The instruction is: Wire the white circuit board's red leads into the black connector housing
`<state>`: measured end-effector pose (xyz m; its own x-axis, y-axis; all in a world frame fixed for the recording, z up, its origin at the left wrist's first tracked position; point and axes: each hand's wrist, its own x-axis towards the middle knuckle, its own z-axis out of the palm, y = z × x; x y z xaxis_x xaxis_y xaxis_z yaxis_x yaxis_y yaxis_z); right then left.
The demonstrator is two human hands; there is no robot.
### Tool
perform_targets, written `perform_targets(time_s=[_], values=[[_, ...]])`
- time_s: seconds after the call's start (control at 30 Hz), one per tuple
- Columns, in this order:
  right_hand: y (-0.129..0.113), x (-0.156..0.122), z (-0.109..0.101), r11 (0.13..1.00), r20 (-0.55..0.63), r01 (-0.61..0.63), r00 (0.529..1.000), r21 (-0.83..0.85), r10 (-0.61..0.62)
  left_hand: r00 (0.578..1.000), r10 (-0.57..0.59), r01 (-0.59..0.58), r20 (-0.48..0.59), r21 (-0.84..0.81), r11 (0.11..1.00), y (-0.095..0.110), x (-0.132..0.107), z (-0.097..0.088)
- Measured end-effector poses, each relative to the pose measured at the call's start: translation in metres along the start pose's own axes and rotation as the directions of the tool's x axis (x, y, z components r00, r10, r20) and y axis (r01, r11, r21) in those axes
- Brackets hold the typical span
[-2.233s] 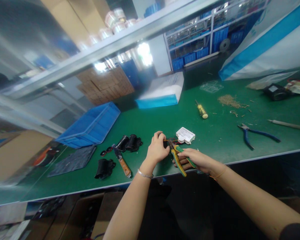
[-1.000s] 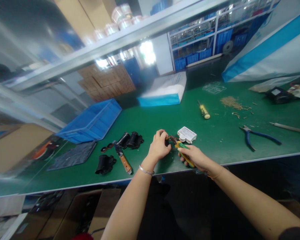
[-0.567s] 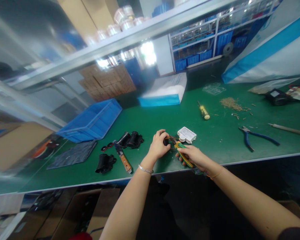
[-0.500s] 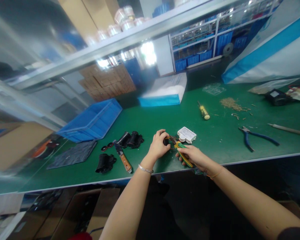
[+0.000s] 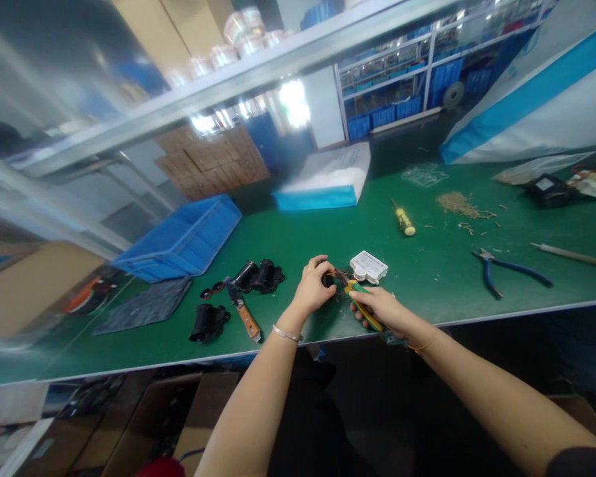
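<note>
**Wire work at the bench edge**

Green matting covers a long workbench (image 5: 427, 278), with a metal shelf rail overhead and blue storage racks behind. The landmark is a small white plastic housing (image 5: 368, 266) near the front edge.

Just left of the housing, the left hand (image 5: 312, 290) is closed around a small dark part (image 5: 329, 280) with thin orange and red wires (image 5: 338, 273) running from it toward the housing. Just below the housing, the right hand (image 5: 383, 309) is wrapped tight around the handles of yellow-and-green pliers (image 5: 360, 306). Their long axis runs diagonally, the nose pointing up and left at the wires and the handles trailing down and right toward the bench edge. Whether the nose is closed on a wire is too small to tell.

By my reading, the step in hand is cutting or stripping the leads. The next move calls for holding the part steady and placing the nose squarely on one wire.

Farther left of the housing lie a wooden-handled knife (image 5: 243, 314) and black parts (image 5: 258, 276). Above and right is a yellow screwdriver (image 5: 403, 219), and well right are blue pliers (image 5: 506, 269).
</note>
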<state>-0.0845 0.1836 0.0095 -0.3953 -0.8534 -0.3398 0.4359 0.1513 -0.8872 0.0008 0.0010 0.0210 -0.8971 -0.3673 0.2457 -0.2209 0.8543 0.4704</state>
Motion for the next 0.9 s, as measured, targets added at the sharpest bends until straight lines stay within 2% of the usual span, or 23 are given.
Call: perform_targets(time_s=[0.23,0.5,0.67,0.77,0.83,0.9], values=[[0.006,0.003,0.0,0.996,-0.004,0.035,0.999,-0.083,-0.035,1.0,0.014,-0.014,0.001,-0.017,1.0,-0.001,0.001,0.002],[0.014,0.006,-0.002,0.997,0.018,0.059,0.998,-0.04,-0.058,0.999,0.033,-0.033,0.001,-0.077,0.996,0.003,0.004,0.001],[0.012,0.007,-0.006,0.983,-0.046,0.026,0.999,0.184,-0.018,0.999,0.051,-0.051,-0.002,-0.134,0.99,0.004,0.005,0.001],[0.012,0.006,-0.006,0.96,-0.073,0.093,0.994,0.264,-0.077,0.999,0.053,-0.053,-0.01,-0.129,0.99,0.003,0.004,0.003],[0.013,0.004,-0.009,0.962,-0.09,0.152,0.987,0.228,-0.135,0.999,0.048,-0.049,-0.013,-0.116,0.992,0.002,0.003,0.004],[0.011,0.002,-0.018,0.975,-0.117,0.199,0.975,0.098,-0.187,0.999,0.043,-0.044,-0.013,-0.105,0.994,0.002,0.002,0.004]])
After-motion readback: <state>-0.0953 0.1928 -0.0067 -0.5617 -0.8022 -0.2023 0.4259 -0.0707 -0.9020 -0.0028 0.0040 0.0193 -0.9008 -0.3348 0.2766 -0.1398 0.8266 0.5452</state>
